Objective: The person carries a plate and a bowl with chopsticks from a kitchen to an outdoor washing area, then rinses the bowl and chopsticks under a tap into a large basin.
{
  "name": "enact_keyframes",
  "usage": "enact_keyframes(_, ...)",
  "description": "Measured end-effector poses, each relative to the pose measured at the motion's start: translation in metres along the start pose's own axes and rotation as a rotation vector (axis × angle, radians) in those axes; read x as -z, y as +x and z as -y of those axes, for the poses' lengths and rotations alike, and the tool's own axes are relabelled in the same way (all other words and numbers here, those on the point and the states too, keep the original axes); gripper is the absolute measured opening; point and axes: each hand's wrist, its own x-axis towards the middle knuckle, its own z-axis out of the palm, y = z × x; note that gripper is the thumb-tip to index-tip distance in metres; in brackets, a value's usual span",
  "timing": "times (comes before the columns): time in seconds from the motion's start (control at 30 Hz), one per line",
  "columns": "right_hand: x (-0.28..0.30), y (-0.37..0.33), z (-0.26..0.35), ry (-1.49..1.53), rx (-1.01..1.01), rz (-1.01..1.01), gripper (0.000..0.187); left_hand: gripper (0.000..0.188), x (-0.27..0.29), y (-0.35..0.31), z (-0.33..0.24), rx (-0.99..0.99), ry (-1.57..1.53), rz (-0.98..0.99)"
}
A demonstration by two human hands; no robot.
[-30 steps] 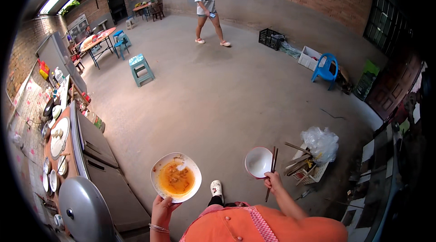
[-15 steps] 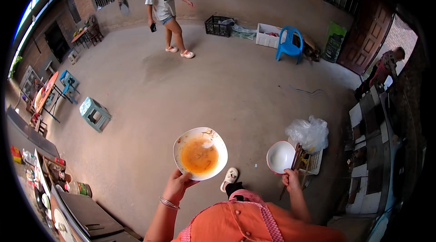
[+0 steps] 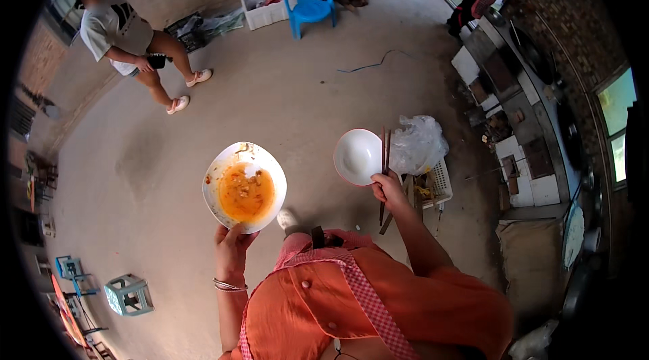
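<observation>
Above the grey floor [image 3: 263, 100], the left hand [image 3: 233, 246] pinches a plate [image 3: 265, 160] (orange sauce [image 3: 245, 196] pooled inside); the right hand [image 3: 390, 189] clasps a white bowl [image 3: 358, 157] and chopsticks [image 3: 383, 147]. The view has swung rightward, with neither dish set down.

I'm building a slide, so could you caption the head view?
Left hand holding a white dish of orange liquid, right hand holding a white bowl and dark chopsticks.

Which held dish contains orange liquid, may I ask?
The squarish white dish in the left hand; the round bowl in the right hand shows none.
</observation>
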Motion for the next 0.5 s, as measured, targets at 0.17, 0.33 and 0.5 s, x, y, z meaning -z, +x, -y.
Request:
enact_keyframes(0.17,0.001,0.088,0.049,0.081,0.084,-0.144,0.011,0.026,-0.072,0.146,-0.054,0.045,0.16,0.15)
enact_keyframes(0.33,-0.01,0.139,0.095,0.2,0.068,-0.333,0.009,0.029,-0.151,0.262,-0.101,0.086,0.304,0.305)
enact_keyframes(0.5,0.017,0.199,0.141,0.269,0.099,-0.474,0.008,0.029,-0.264,0.377,-0.137,0.185,0.377,0.493)
